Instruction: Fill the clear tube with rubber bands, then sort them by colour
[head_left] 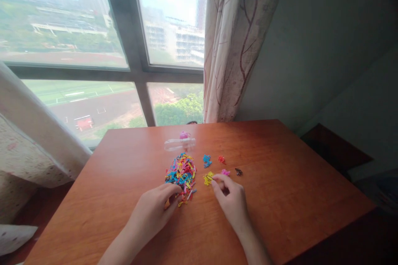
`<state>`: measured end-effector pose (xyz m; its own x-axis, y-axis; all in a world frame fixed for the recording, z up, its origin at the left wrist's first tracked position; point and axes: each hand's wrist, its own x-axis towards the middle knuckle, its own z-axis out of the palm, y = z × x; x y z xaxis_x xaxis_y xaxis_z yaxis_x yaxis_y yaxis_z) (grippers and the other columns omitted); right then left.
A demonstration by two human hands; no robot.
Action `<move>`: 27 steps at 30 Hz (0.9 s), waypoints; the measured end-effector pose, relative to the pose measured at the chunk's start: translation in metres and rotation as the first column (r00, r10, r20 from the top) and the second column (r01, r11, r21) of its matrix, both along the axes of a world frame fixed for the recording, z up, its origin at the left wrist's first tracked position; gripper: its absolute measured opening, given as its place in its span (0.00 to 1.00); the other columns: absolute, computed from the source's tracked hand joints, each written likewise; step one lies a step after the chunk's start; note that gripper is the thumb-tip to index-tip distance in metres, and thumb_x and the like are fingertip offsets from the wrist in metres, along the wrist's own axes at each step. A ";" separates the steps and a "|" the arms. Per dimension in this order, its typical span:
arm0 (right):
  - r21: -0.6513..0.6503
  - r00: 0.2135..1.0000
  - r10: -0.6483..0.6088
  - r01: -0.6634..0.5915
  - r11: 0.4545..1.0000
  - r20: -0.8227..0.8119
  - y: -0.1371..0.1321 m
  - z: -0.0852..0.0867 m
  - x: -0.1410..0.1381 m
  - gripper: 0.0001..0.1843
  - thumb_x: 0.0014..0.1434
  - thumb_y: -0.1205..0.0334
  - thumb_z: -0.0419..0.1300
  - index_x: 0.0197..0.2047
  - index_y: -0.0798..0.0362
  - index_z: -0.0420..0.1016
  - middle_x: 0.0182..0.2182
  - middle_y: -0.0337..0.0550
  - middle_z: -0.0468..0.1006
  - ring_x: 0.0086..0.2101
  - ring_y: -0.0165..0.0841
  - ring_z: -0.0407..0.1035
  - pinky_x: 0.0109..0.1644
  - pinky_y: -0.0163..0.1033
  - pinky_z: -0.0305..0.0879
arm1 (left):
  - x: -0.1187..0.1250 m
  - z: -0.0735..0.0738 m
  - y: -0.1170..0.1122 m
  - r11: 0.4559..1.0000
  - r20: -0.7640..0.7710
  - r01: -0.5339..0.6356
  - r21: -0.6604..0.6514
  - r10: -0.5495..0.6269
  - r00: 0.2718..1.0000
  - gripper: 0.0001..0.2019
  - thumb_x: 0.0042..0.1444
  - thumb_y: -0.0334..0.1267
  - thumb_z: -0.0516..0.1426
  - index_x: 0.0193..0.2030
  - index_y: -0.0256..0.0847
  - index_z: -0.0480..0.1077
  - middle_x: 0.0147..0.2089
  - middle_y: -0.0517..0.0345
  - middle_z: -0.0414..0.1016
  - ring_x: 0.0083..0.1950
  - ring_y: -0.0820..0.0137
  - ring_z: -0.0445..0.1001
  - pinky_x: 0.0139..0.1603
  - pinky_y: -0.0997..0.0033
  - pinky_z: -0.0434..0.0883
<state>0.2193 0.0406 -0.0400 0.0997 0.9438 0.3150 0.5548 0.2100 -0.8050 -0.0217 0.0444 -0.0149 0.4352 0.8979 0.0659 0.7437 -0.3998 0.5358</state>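
Note:
A mixed heap of small coloured rubber bands lies on the wooden table. Beside it sit tiny sorted clusters: yellow, blue, red, pink and a dark one. My left hand rests at the near edge of the heap, fingers curled and pinching among the bands. My right hand is beside the yellow cluster, thumb and forefinger pressed together at its edge; what they pinch is too small to name.
A clear plastic bottle lies on its side behind the heap, with a pink cap beyond it. A window and patterned curtain stand behind the table. A dark piece of furniture is to the right.

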 end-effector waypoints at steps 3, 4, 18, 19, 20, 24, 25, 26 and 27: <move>0.021 0.973 -0.181 0.179 0.984 0.146 0.005 -0.008 0.044 0.18 0.62 0.49 0.55 0.36 0.54 0.79 0.18 0.35 0.68 0.20 0.29 0.63 0.28 0.32 0.59 | 0.001 0.001 0.000 1.000 -0.032 0.005 -0.001 -0.005 0.999 0.11 0.62 0.34 0.50 0.41 0.45 0.74 0.38 0.58 0.79 0.37 0.68 0.77 0.37 0.75 0.67; 0.023 0.954 -0.223 0.223 0.975 0.199 0.007 -0.011 0.058 0.18 0.62 0.48 0.55 0.36 0.54 0.79 0.19 0.36 0.69 0.21 0.30 0.65 0.28 0.32 0.59 | 0.001 0.001 0.000 1.000 -0.040 0.009 0.000 -0.009 0.999 0.11 0.62 0.34 0.50 0.41 0.45 0.74 0.38 0.58 0.79 0.37 0.68 0.77 0.37 0.75 0.68; -0.002 0.874 -0.292 0.318 0.948 0.389 0.012 -0.030 0.094 0.22 0.63 0.46 0.50 0.40 0.53 0.78 0.20 0.40 0.73 0.22 0.34 0.69 0.29 0.35 0.59 | 0.000 -0.001 -0.001 1.000 -0.037 0.023 0.014 -0.023 0.999 0.11 0.60 0.32 0.51 0.41 0.46 0.74 0.39 0.59 0.80 0.36 0.69 0.78 0.37 0.76 0.68; 0.011 0.873 -0.296 0.316 0.949 0.387 0.012 -0.029 0.094 0.23 0.63 0.45 0.50 0.40 0.53 0.78 0.19 0.40 0.73 0.22 0.34 0.69 0.29 0.35 0.59 | 0.000 -0.001 -0.001 1.000 -0.032 0.024 0.016 -0.024 0.999 0.11 0.60 0.32 0.51 0.41 0.46 0.74 0.39 0.59 0.80 0.36 0.69 0.78 0.36 0.76 0.68; 0.024 0.872 -0.301 0.317 0.948 0.386 0.011 -0.027 0.094 0.23 0.63 0.45 0.50 0.40 0.53 0.78 0.19 0.40 0.72 0.22 0.34 0.68 0.29 0.35 0.59 | 0.000 -0.001 -0.001 1.000 -0.030 0.024 0.016 -0.023 0.999 0.11 0.60 0.32 0.51 0.41 0.47 0.74 0.38 0.59 0.80 0.36 0.69 0.77 0.36 0.76 0.68; 0.075 0.880 -0.297 0.291 0.954 0.370 0.007 -0.014 0.081 0.22 0.64 0.46 0.51 0.39 0.54 0.79 0.19 0.40 0.73 0.21 0.33 0.68 0.28 0.35 0.58 | -0.001 0.000 -0.001 1.000 -0.039 0.023 0.015 -0.023 0.999 0.11 0.61 0.33 0.50 0.41 0.46 0.74 0.39 0.58 0.80 0.36 0.68 0.78 0.37 0.75 0.68; 0.087 0.892 -0.280 0.266 0.960 0.356 0.006 -0.009 0.074 0.21 0.64 0.47 0.51 0.39 0.54 0.79 0.19 0.40 0.73 0.21 0.33 0.68 0.28 0.35 0.59 | -0.001 -0.001 -0.001 1.000 -0.036 0.025 0.016 -0.024 0.999 0.11 0.62 0.33 0.50 0.41 0.46 0.74 0.39 0.58 0.80 0.37 0.68 0.78 0.38 0.75 0.68; 0.086 0.911 -0.233 0.217 0.972 0.341 0.005 -0.005 0.065 0.20 0.65 0.49 0.52 0.40 0.54 0.79 0.19 0.40 0.73 0.21 0.32 0.68 0.29 0.34 0.59 | -0.001 0.000 -0.001 0.999 -0.031 0.026 0.019 -0.025 0.999 0.11 0.62 0.33 0.50 0.41 0.46 0.74 0.39 0.58 0.80 0.37 0.68 0.78 0.38 0.75 0.68; 0.068 0.927 -0.167 0.153 0.986 0.336 0.003 0.000 0.055 0.18 0.65 0.51 0.52 0.39 0.53 0.79 0.19 0.39 0.72 0.20 0.32 0.67 0.28 0.34 0.59 | -0.001 0.000 0.000 0.999 -0.027 0.025 0.019 -0.025 0.999 0.11 0.62 0.34 0.50 0.41 0.46 0.74 0.39 0.58 0.80 0.37 0.68 0.78 0.38 0.75 0.68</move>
